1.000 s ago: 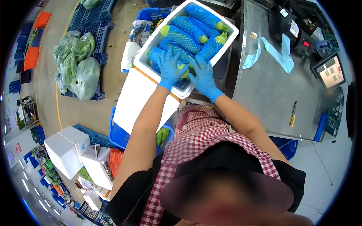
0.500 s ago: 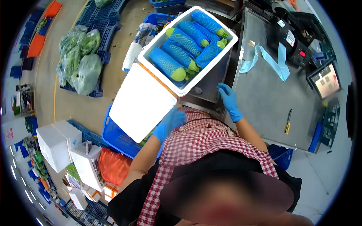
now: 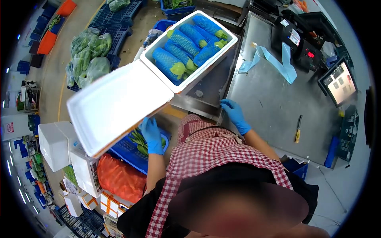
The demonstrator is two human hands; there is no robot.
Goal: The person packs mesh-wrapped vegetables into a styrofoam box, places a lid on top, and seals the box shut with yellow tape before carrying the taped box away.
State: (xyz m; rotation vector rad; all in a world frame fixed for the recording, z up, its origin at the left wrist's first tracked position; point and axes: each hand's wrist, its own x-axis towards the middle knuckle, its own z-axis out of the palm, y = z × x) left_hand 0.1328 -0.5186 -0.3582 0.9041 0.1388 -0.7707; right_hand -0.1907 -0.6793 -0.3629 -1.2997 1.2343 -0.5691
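A white foam box (image 3: 193, 84) holds several long items in blue mesh sleeves (image 3: 183, 43), with pale green ends poking out. Its white foam lid (image 3: 119, 105) is tilted out to the left of the box. My left hand (image 3: 151, 137), in a blue glove, is at the lid's near edge with its fingers bent against that edge; part of the grip is hidden. My right hand (image 3: 237, 115), also gloved, rests by the left edge of the metal counter (image 3: 270, 115). Its fingers are extended and slightly bent, with nothing in them.
On the counter lie a light blue strip (image 3: 287, 71) and a yellow-handled knife (image 3: 297, 131), near a scale display (image 3: 310, 54) and a screen (image 3: 338, 82). A blue crate (image 3: 129, 152) with green vegetables stands below the lid. Bagged greens (image 3: 89, 55) sit on a pallet at left.
The lid has swung left and now tilts, uncovering more of the blue crate. My left hand has moved left and down to the lid's edge. My right hand has shifted slightly left and down.
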